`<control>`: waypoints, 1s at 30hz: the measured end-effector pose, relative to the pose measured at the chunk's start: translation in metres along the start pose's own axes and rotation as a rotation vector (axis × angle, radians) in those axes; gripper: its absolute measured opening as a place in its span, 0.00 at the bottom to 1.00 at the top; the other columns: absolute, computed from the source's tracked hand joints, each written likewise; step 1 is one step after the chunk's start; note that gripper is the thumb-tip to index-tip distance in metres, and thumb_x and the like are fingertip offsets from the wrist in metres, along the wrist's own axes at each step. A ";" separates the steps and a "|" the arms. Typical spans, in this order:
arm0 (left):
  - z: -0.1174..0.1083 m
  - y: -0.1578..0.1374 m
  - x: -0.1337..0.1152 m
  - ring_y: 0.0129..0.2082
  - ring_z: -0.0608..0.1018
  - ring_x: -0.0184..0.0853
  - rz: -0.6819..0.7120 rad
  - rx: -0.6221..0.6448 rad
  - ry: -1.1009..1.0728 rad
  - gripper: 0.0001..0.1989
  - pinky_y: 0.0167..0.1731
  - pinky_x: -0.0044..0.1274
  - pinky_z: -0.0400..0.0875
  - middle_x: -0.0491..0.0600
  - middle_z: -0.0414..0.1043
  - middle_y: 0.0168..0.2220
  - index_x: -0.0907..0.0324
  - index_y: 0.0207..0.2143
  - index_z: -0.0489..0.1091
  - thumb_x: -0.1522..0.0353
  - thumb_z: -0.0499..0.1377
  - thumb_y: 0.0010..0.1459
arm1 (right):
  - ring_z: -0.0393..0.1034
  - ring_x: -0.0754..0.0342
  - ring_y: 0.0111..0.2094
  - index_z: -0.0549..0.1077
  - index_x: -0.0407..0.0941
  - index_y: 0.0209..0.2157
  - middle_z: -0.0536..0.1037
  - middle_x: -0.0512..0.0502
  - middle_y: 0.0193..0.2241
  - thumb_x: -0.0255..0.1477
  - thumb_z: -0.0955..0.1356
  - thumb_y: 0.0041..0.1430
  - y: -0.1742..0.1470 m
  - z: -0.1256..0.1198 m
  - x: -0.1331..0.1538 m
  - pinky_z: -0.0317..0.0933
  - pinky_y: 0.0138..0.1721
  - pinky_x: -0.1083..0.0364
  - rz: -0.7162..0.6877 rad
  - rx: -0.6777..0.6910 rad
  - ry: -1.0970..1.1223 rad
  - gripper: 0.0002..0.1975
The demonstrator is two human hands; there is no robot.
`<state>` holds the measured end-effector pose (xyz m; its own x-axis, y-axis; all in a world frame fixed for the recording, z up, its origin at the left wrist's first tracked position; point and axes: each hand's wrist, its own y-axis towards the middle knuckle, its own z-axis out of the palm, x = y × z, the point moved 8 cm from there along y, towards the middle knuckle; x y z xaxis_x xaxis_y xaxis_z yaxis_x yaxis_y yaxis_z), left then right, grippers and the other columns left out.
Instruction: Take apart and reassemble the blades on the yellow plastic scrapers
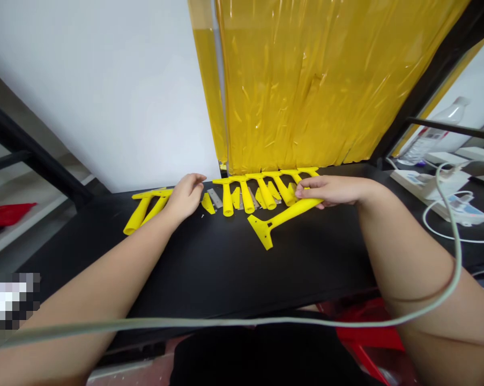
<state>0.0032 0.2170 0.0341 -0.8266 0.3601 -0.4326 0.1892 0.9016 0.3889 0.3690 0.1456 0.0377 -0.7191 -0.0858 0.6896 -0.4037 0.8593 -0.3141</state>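
My right hand (320, 190) grips the round end of a yellow plastic T-shaped scraper handle (288, 214), whose wide flat head points left and toward me over the black table (233, 279). Beyond it, several matching yellow handles (228, 198) lie in a row, heads to the back. Between them are small yellow plates (208, 203) and grey metal blades (215, 198). My left hand (185, 197) is left of this row, fingers curled together; whatever they may hold is hidden. Beside that wrist lie more yellow handles (139, 214), partly covered by my forearm.
A pale cable (225, 323) loops across the front of the view. White power strips (442, 195) and a clear bottle (437, 131) stand at right. Behind the table are a white panel (125, 96) and yellow film (306, 80). Black frame posts (430, 80) flank the table.
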 end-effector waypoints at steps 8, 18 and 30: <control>0.004 -0.032 -0.001 0.64 0.74 0.58 -0.201 0.425 0.380 0.50 0.62 0.40 0.70 0.66 0.70 0.65 0.64 0.71 0.62 0.44 0.63 0.53 | 0.58 0.59 0.20 0.71 0.47 0.37 0.69 0.52 0.20 0.54 0.69 0.64 -0.001 -0.005 -0.006 0.51 0.20 0.59 0.003 -0.003 0.007 0.23; 0.007 -0.023 -0.005 0.52 0.83 0.51 -0.163 0.367 0.379 0.30 0.51 0.34 0.77 0.60 0.80 0.57 0.60 0.61 0.74 0.56 0.63 0.60 | 0.58 0.59 0.20 0.71 0.47 0.38 0.68 0.53 0.20 0.54 0.70 0.64 -0.003 -0.003 -0.003 0.49 0.20 0.60 -0.004 0.009 0.049 0.23; 0.004 -0.015 0.016 0.45 0.86 0.43 -0.210 0.252 0.187 0.17 0.48 0.30 0.79 0.53 0.85 0.45 0.57 0.49 0.81 0.65 0.63 0.57 | 0.60 0.59 0.21 0.71 0.46 0.38 0.68 0.53 0.21 0.54 0.70 0.64 -0.005 -0.007 -0.003 0.51 0.20 0.60 0.003 0.008 0.017 0.24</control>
<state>-0.0105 0.2106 0.0182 -0.9394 0.1317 -0.3166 0.1101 0.9903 0.0853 0.3774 0.1450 0.0415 -0.7106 -0.0744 0.6997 -0.4062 0.8553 -0.3216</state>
